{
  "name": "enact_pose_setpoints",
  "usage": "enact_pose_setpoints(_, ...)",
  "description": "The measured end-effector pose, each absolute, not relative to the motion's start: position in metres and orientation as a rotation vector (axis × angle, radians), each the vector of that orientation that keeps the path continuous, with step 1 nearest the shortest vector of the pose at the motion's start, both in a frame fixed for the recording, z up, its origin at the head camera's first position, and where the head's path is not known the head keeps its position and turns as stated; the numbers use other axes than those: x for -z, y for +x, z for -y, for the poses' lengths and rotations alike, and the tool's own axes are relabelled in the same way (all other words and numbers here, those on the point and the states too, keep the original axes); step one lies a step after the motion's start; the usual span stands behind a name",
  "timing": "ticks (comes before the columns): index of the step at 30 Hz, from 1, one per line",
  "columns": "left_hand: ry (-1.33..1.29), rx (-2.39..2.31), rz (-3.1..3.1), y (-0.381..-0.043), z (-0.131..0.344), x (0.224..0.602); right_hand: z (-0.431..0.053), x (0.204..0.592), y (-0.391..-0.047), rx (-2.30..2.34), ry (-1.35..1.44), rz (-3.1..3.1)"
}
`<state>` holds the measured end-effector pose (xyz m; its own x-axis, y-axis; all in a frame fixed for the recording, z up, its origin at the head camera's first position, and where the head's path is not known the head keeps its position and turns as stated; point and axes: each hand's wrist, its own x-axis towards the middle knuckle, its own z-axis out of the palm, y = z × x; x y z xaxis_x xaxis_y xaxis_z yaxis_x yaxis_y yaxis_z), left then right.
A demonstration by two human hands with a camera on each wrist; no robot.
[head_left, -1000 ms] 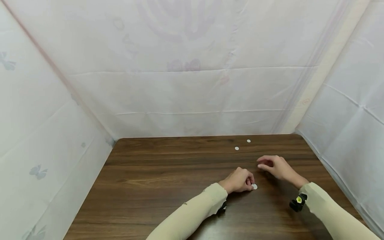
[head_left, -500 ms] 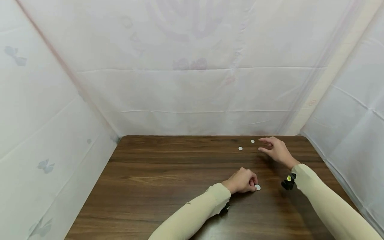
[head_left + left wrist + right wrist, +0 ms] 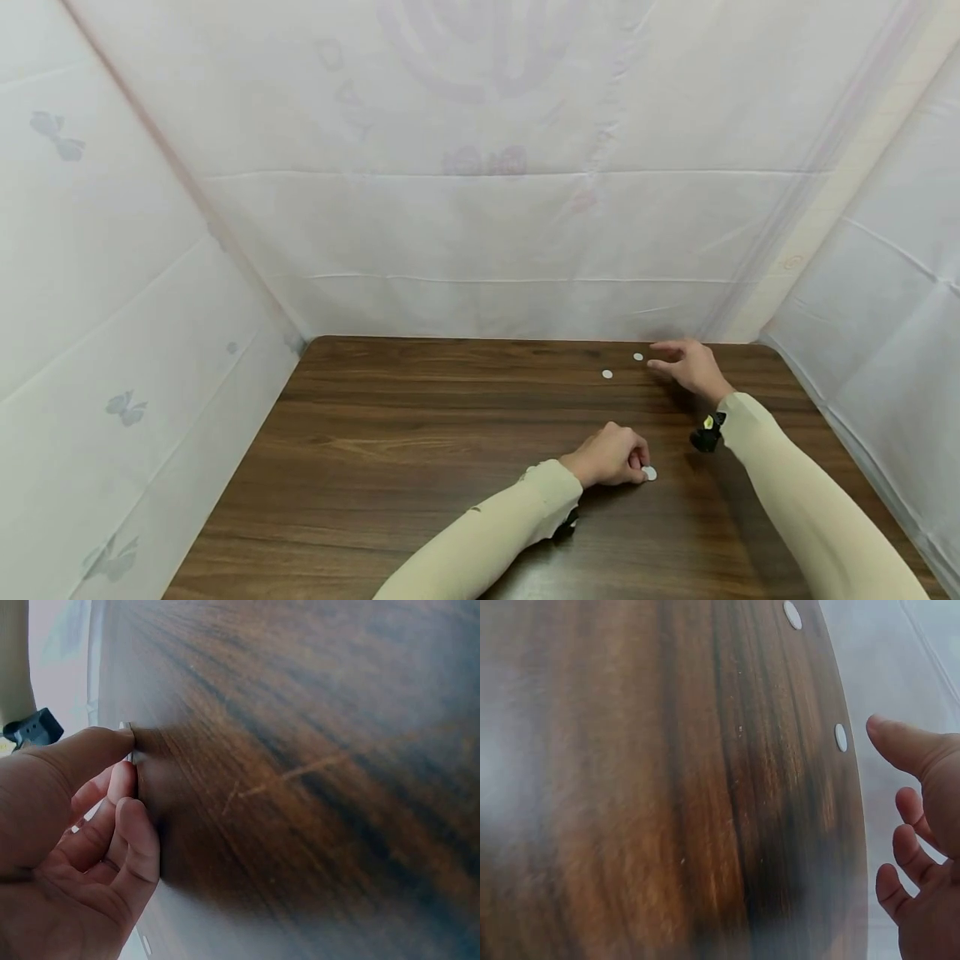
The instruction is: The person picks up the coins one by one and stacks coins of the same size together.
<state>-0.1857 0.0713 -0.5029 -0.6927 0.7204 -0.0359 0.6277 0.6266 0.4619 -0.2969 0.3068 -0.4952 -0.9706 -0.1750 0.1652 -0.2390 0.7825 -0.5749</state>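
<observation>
My left hand [image 3: 609,455] rests low over the wooden table [image 3: 420,400], its thumb and fingertips at the near side of a flat white round disc [image 3: 650,473]. In the left wrist view, thumb and fingers of that hand [image 3: 82,817] pinch the disc, of which only a thin edge shows. Near the far table edge my right hand [image 3: 693,367] hovers with thumb and forefinger apart, holding nothing. Just left of its fingertips lies a second white disc [image 3: 638,357]. A third disc [image 3: 607,374] lies a little further left.
White printed cloth [image 3: 465,250] hangs behind the table, with more cloth along its left [image 3: 180,350] and right [image 3: 892,333] sides. Each wrist carries a small black camera, the right one [image 3: 707,433] in plain sight.
My right hand has moved away from me, toward the disc near the far edge, with its fingers spreading apart. The left hand stays at its disc. The whole head view has shifted slightly.
</observation>
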Motion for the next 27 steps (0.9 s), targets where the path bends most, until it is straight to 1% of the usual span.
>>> enact_pose_setpoints(8, 1.146, -0.621, -2.626, -0.186, -0.072, 0.501, -0.306, 0.503, -0.311, -0.981, 0.320, 2.890)
enact_pose_setpoints(27, 1.155, -0.591, -2.659, -0.183, -0.073, 0.501, -0.305, 0.510, -0.327, -0.981, 0.293, 2.951)
